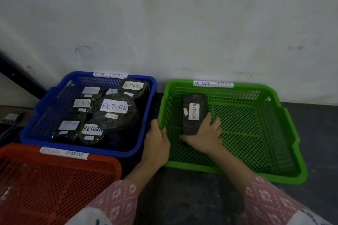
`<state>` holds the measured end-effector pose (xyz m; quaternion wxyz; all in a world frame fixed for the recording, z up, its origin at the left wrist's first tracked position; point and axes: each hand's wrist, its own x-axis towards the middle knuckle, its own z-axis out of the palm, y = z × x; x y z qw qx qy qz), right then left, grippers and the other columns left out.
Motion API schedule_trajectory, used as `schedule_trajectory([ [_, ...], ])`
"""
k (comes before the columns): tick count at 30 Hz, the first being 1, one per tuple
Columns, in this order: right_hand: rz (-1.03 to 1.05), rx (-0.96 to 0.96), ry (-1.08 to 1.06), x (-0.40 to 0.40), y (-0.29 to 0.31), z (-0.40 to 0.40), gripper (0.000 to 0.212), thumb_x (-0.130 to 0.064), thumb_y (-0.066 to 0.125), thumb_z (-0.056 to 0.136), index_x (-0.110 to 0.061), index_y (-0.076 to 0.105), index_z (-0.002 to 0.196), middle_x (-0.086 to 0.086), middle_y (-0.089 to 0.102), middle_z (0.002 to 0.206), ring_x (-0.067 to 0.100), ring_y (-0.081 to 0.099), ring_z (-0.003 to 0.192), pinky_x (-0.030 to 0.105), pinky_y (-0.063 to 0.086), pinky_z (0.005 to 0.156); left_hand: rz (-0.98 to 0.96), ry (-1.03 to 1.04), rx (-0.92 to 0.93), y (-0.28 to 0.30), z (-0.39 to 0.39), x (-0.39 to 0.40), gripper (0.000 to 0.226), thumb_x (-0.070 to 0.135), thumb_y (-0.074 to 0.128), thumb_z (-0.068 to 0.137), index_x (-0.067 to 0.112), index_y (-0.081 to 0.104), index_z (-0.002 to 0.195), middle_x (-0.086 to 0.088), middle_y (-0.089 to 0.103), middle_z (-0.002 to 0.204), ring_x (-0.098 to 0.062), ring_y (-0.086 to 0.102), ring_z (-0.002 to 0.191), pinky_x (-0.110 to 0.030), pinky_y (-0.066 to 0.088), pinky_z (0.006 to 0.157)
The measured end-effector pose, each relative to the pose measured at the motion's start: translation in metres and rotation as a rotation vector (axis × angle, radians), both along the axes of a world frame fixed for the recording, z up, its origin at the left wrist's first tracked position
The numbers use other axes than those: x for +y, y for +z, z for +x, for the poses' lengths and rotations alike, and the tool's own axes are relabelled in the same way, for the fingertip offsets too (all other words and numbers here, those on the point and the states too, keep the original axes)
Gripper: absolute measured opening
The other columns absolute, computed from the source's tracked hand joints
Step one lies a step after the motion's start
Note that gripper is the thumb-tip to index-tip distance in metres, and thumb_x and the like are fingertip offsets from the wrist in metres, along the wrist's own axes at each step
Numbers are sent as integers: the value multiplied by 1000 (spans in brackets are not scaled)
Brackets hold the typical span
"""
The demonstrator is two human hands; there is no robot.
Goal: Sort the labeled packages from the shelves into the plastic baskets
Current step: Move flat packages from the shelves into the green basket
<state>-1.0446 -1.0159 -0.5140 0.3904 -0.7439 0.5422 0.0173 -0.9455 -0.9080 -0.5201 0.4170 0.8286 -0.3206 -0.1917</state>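
Note:
A black wrapped package [194, 113] with a white "RETURN" label lies inside the green basket [285, 124], near its left wall. My right hand [204, 137] grips the package's near end, fingers curled round it. My left hand [157, 140] holds the green basket's left rim, thumb hooked over the edge. The blue basket [45, 107] to the left holds several black packages [114, 113] labeled "RETURN". A red basket [76, 175] sits at the front left with no package visible in it.
All three baskets stand on a dark floor against a white wall [182, 23]. Each carries a paper tag reading "RETURN OVERDUE" on its far rim. A dark shelf frame [20, 73] slants at the far left, with cables below it.

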Motion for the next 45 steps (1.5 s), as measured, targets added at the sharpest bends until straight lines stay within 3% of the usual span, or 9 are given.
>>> schedule_trajectory([
  [3,-159,-3,298,-1,-9,-18,110,-36,73,73,-17,-6,148,13,-11,153,39,3,141,48,18,113,-8,2,-6,0,0,1,9,12,41,97,11,44,105,-7,61,94,-20,60,78,-31,46,65],
  [6,-237,-33,359,0,-12,-20,96,-24,72,78,-16,8,149,13,2,153,38,16,138,42,23,112,-4,1,-5,1,-1,1,11,12,40,97,13,44,107,-6,60,96,-21,60,81,-34,49,68],
  [13,-359,20,433,16,-10,5,87,-32,69,81,-17,14,147,13,7,152,37,22,133,45,39,102,10,8,-27,3,-2,0,12,11,41,96,11,43,108,-6,60,102,-22,60,87,-39,52,74],
  [20,-408,97,500,10,-4,2,93,-49,70,76,-19,16,145,10,12,150,33,29,131,45,43,97,61,9,-23,6,0,0,10,11,42,96,10,42,106,-10,59,99,-24,59,87,-39,51,73],
  [24,-440,129,529,9,13,-3,94,-57,68,73,-17,20,142,10,19,148,31,30,131,46,42,100,87,30,-16,20,0,3,36,11,51,91,10,39,125,-10,55,119,-24,56,106,-38,48,88],
  [28,-543,58,492,18,42,-9,71,-45,62,83,-11,31,137,9,31,144,28,36,129,44,42,100,42,25,-42,44,-3,23,53,12,56,89,11,32,136,-7,44,136,-20,46,122,-34,40,102],
  [31,-616,20,469,33,75,-9,57,-38,54,90,-8,36,135,9,37,141,28,38,128,42,41,100,27,-43,-112,64,-1,48,51,18,56,89,11,34,135,-6,44,136,-21,46,123,-39,40,103],
  [37,-767,-42,461,96,139,9,48,-36,49,92,-5,44,128,13,46,134,31,43,124,40,40,98,-44,-166,-329,121,24,128,41,20,57,89,10,46,127,-6,53,127,-19,51,117,-37,42,101],
  [45,-891,-136,492,237,183,50,43,-33,51,90,-5,48,123,14,50,128,33,47,118,42,44,92,-34,-251,-584,205,104,290,40,12,59,87,2,50,124,-12,56,127,-24,52,119,-26,34,101],
])
